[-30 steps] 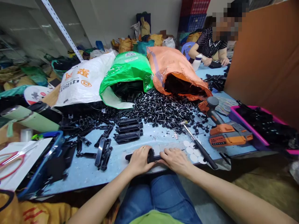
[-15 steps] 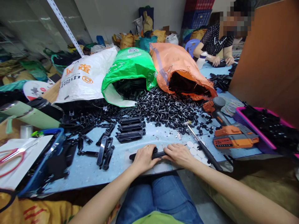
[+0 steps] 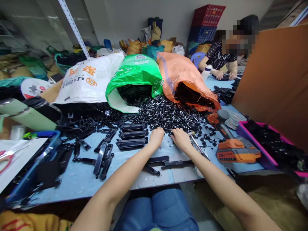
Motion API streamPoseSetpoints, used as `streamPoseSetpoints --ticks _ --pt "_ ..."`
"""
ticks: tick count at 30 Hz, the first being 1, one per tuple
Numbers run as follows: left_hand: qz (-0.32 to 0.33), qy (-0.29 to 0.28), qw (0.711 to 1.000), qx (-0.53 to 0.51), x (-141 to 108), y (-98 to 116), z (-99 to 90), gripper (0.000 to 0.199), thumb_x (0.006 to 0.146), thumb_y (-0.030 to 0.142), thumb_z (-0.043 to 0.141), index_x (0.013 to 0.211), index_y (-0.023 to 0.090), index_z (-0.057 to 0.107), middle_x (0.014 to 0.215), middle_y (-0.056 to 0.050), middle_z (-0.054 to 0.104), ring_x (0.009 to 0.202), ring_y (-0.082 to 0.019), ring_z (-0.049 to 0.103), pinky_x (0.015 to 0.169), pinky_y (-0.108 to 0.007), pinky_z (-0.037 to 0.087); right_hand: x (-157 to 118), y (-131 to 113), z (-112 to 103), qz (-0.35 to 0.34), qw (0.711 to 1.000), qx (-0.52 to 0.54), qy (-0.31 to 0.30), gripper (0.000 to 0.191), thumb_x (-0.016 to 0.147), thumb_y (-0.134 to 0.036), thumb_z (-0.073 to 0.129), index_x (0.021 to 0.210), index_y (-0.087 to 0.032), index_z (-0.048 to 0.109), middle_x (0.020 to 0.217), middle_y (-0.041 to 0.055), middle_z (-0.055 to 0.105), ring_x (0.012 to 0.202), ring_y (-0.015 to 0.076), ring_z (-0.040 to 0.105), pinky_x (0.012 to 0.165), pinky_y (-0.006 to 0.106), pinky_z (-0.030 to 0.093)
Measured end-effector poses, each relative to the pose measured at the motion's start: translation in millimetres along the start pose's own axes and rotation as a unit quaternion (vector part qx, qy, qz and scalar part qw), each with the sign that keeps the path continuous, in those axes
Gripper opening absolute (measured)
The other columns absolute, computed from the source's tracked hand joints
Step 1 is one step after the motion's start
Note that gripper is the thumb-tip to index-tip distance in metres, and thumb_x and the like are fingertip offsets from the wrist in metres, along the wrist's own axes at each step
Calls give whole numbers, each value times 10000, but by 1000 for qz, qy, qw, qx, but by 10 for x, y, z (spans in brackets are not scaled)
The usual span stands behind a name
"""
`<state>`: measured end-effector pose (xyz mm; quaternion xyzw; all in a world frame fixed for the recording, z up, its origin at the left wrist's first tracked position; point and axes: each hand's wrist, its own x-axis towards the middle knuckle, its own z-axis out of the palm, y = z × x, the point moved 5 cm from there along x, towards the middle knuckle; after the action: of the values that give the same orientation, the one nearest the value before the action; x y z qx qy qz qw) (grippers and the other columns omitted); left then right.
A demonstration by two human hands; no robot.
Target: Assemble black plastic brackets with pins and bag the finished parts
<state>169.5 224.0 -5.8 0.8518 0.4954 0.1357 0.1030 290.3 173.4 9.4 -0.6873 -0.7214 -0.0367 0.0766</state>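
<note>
Both hands have reached the near edge of a pile of small black-headed pins (image 3: 168, 110) with metal shanks. My left hand (image 3: 157, 137) has its fingers bent together at the pile; whatever is between the fingertips is hidden. Just to its right, my right hand (image 3: 181, 138) is curled in the same way, fingertips at the pins, their contents also hidden. Beneath my forearms lie a black arm-shaped part (image 3: 157, 159) and a longer black bar (image 3: 178, 163), both untouched. Several black slotted parts (image 3: 132, 143) lie in a row left of my left hand.
Behind the pins lie a green sack (image 3: 137, 69), an orange sack (image 3: 185, 70) and a white sack (image 3: 89, 80). On the right are a hammer (image 3: 197, 145), a cordless drill (image 3: 238, 150) and a pink-rimmed bin (image 3: 286, 136). A co-worker (image 3: 220, 57) sits beyond.
Both hands have let go of the black parts near the table's front edge and moved forward to the pin pile. The parts now lie on the table. The view has shifted slightly.
</note>
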Motion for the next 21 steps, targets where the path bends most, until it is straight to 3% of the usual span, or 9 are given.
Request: streamPoseSetpoints --ticks 3,6,8,10,13,15,17,21 --pt "-5 31 999 -14 -271 -164 -208 238 872 136 426 1073 113 552 981 -125 610 910 -195 592 805 -297 447 121 -35 1 2 1000 20 -2 166 862 -241 474 921 -152 602 886 105 625 898 222 551 760 302 414" --pt "-34 73 993 -88 -643 -482 -416 262 880 279 468 1084 144 563 969 -85 628 855 -161 603 787 -263 454 -116 -67 -133 -10 990 132 48 210 880 -242 434 1004 -168 587 989 88 619 894 181 567 787 281 429" --pt "-75 100 975 -185 -863 -704 -481 251 861 314 497 1023 156 608 920 -64 650 773 -146 612 740 -254 466 -370 -121 -191 -20 963 261 57 213 875 -283 448 996 -186 594 931 61 637 796 159 590 734 270 457" --pt "-105 116 954 -257 -996 -827 -486 234 830 315 538 981 167 639 883 -49 664 705 -139 609 695 -255 471 -600 -216 -172 -17 927 373 25 214 864 -335 474 959 -195 606 826 37 653 705 150 604 663 262 479" --pt "-96 123 945 -286 -1013 -766 -493 225 805 298 564 981 191 653 872 -32 666 690 -132 597 688 -255 465 -812 -351 -130 -2 898 440 9 226 863 -365 479 929 -192 609 812 39 666 710 156 627 640 260 500" --pt "-87 131 932 -326 -977 -666 -533 235 790 297 577 987 195 654 875 -31 661 722 -134 598 713 -259 463 -875 -398 -157 -16 912 408 44 219 869 -353 475 917 -194 618 849 53 671 756 170 631 680 282 507" --pt "-106 123 900 -404 -978 -616 -570 274 767 318 599 991 168 650 860 -45 661 724 -144 610 703 -268 474 -920 -433 -202 -61 933 346 80 217 884 -322 455 942 -197 623 892 65 672 816 182 628 744 312 506" --pt "-223 76 785 -573 -1240 -721 -578 381 679 388 676 925 98 650 773 -64 663 640 -151 623 601 -261 484 -1046 -500 -165 -168 946 263 88 246 910 -235 409 1061 -199 601 1000 72 667 910 173 625 820 322 505"
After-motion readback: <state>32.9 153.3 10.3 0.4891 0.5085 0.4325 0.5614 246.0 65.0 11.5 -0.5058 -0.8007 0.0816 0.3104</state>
